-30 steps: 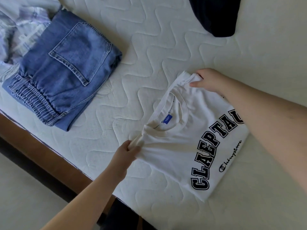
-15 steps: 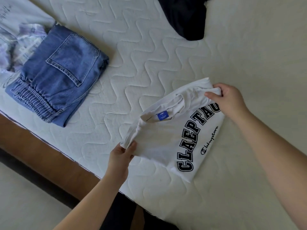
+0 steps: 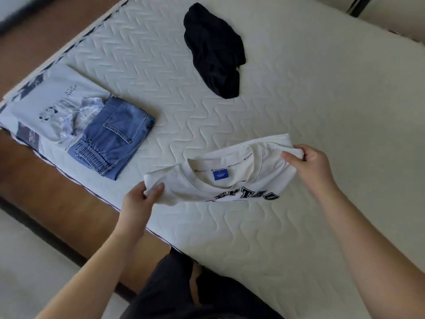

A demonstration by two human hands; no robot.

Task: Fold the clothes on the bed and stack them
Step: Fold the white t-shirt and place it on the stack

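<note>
A folded white T-shirt [image 3: 232,166] with black block lettering and a blue neck label hangs just above the mattress, collar facing me. My left hand [image 3: 140,199] pinches its left shoulder corner. My right hand [image 3: 310,164] grips the right shoulder corner. Only the top of the lettering shows; the lower half is folded under. Folded blue jeans [image 3: 117,137] lie at the left on a pale printed T-shirt [image 3: 55,104], with a light checked garment [image 3: 76,120] between them. A crumpled black garment [image 3: 216,51] lies unfolded farther back.
The white quilted mattress [image 3: 299,100] spans the view, its near edge running diagonally over a brown wooden bed frame [image 3: 41,176]. My dark-clothed legs [image 3: 184,291] stand against the frame. Pale floor [image 3: 23,261] lies at the lower left.
Both hands have lifted the white T-shirt off the mattress and turned it, so its lower half now hangs out of sight. The view has pulled back, showing more of the bed.
</note>
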